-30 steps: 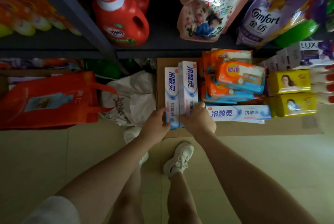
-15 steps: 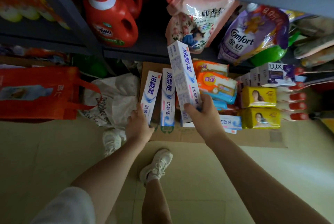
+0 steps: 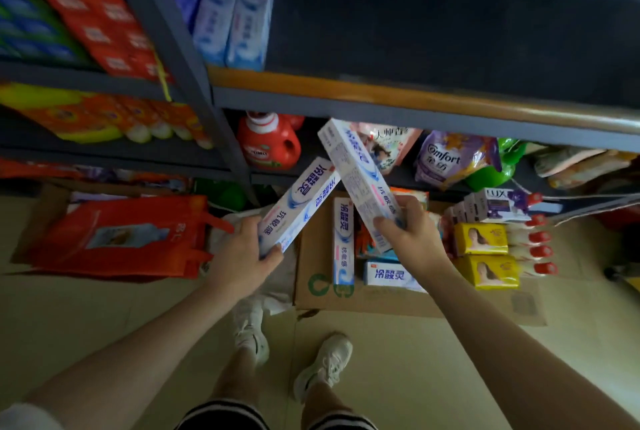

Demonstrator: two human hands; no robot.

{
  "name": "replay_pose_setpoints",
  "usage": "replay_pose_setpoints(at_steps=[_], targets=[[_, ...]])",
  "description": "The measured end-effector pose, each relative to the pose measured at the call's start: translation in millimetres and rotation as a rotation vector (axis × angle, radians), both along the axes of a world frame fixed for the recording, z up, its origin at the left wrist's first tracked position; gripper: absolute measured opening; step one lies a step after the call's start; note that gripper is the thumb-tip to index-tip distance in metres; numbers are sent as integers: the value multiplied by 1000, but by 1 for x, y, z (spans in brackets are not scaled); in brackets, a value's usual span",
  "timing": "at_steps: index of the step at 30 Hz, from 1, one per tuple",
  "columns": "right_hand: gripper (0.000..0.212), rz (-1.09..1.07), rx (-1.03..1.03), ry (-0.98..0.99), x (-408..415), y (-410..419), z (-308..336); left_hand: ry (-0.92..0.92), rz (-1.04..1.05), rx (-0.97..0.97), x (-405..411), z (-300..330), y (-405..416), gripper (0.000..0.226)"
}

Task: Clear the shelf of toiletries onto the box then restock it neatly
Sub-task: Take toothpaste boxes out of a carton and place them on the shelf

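Toothpaste cartons: glossy printed card. Box: matt brown corrugated cardboard. Shelf frame: matt grey painted metal, with an orange strip on its front edge. Jug: glossy red plastic. Bag: matt red cloth. Floor: smooth pale tile.

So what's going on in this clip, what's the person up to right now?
A person stands at a store shelf, holding one toothpaste box in each hand: the left hand grips one box, the right hand another, both lifted off the cardboard box on the floor. More toothpaste, yellow soap packs and other toiletries lie on the cardboard. Two toothpaste boxes already stand on the mostly bare shelf above.
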State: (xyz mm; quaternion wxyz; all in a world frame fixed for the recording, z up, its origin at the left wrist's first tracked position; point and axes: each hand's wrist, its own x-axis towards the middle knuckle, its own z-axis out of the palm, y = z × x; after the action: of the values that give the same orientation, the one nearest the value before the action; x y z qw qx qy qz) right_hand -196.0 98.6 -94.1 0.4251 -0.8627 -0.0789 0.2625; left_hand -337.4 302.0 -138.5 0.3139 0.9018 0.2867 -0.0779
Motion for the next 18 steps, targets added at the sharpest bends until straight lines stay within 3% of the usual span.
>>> replay_pose_setpoints(at_steps=[3, 8, 12, 18], targets=[[26, 53, 21, 0, -2, 6, 32, -71, -28, 40, -12, 49, 24, 52], [32, 36, 101, -73, 11, 35, 82, -169, -67, 89, -21, 103, 54, 80], [44, -61, 77, -179, 31, 76, 106, -245, -22, 53, 8, 128, 69, 57], [53, -167, -71, -351, 70, 121, 114, -419, 13, 40, 91, 140, 83, 49]])
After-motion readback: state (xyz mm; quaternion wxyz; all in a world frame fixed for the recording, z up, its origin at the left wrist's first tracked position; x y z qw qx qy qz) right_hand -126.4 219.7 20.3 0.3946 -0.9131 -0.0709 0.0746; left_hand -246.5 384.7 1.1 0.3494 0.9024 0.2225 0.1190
